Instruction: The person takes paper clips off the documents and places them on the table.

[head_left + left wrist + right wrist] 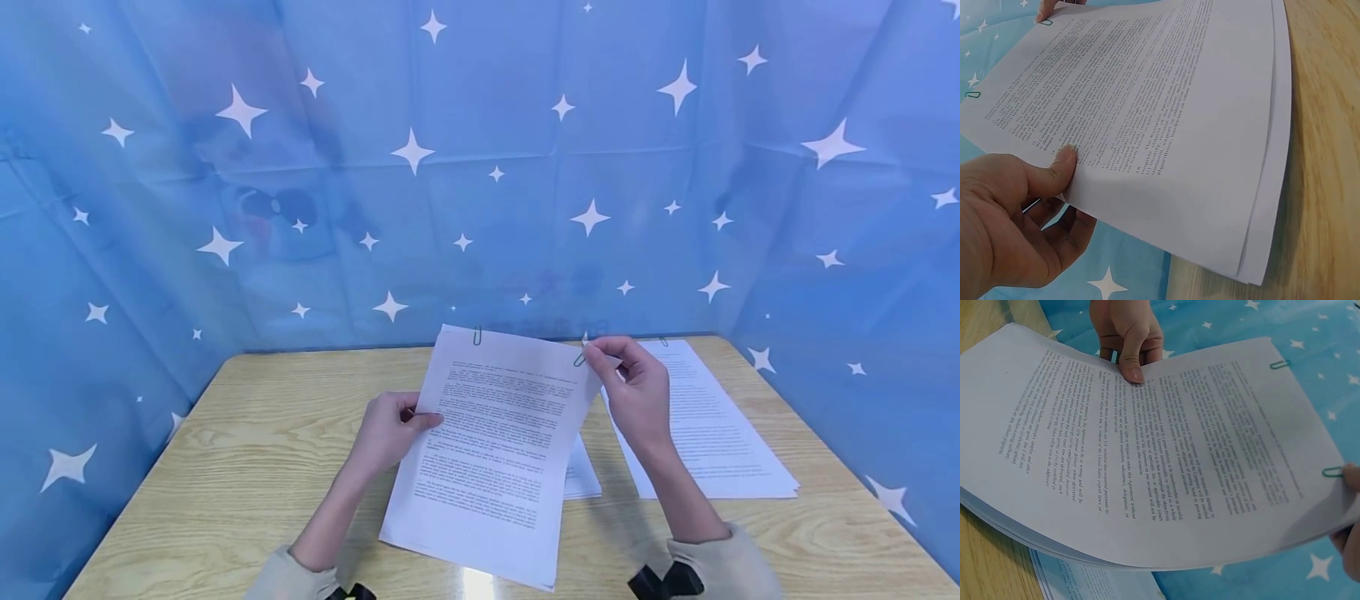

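Note:
A stack of printed sheets [487, 450] is held up at a tilt over the table, text facing me. My left hand [392, 429] grips its left edge, thumb on the front and fingers behind, as the left wrist view also shows. Two green paper clips sit along the top edge. The left paper clip [477, 336] stands apart from both hands. At the top right corner, my right hand [636, 387] pinches the outer end of the slanted right paper clip [1333, 472], its thumb covering that end. Lower corners of the sheets fan slightly apart in the left wrist view.
Another stack of printed papers [708, 425], with a green clip [662, 341] at its top, lies on the wooden table [247, 467] at the right. More papers [581, 475] lie partly hidden beneath the raised stack. A blue star-patterned curtain [480, 192] surrounds the table's back and sides.

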Demonstrator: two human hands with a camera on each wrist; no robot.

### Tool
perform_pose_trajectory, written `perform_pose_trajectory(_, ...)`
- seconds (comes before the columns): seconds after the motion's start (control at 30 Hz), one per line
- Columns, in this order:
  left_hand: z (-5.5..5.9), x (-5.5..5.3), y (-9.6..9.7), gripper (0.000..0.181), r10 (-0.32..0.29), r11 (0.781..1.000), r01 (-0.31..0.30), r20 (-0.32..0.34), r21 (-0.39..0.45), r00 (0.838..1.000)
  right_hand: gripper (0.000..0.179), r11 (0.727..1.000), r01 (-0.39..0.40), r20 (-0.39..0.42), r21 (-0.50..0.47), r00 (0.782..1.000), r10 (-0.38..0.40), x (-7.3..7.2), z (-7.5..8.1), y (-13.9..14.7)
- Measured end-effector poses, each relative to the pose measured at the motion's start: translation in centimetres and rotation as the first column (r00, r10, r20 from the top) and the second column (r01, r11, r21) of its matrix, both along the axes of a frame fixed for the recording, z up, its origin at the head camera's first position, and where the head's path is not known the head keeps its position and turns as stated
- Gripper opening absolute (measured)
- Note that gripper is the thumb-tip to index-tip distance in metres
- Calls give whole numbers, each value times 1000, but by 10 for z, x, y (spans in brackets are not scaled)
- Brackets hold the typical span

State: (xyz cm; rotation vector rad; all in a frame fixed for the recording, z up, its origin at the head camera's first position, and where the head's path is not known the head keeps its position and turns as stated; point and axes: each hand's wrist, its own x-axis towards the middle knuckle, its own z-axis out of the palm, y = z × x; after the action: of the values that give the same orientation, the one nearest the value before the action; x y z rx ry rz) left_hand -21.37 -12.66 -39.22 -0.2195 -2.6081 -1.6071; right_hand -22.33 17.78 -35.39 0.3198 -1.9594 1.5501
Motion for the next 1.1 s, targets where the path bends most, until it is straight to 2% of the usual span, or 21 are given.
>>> perform_pose_trajectory(0.23, 4, 0, 1, 15, 6, 1000, -6, 8, -5, 1000, 10, 1000, 12, -20, -11, 1000, -12, 2, -1, -2)
perform_pose_trajectory(0.47, 5, -2, -1, 14, 20, 998, -20, 5, -53, 1000, 9, 1000, 14, -44, -20, 999, -15, 3, -2, -3)
perform_pose_trajectory(0.63, 5, -4, -10, 11, 46, 993, -48, -27, -104, 999, 11, 988, -47, -119, -146, 992, 30, 4, 4, 3)
perform_pose_trajectory(0.7, 5, -4, -15, 10, 65, 993, -67, -21, -92, 998, 12, 979, -69, -160, -194, 986, 38, 4, 8, 7)
perform_pose_trajectory(0.83, 7, -4, -20, 13, 78, 996, -77, 17, -40, 997, 16, 970, -111, -203, -217, 977, 66, 2, 11, 12)
perform_pose_trajectory(0.97, 7, -3, -21, 15, 74, 997, -73, 41, -14, 996, 17, 958, -165, -200, -234, 973, 119, -1, 11, 12)
perform_pose_trajectory(1.1, 6, -3, -20, 14, 70, 997, -71, 53, 8, 996, 16, 957, -165, -159, -239, 979, 129, 0, 12, 12)
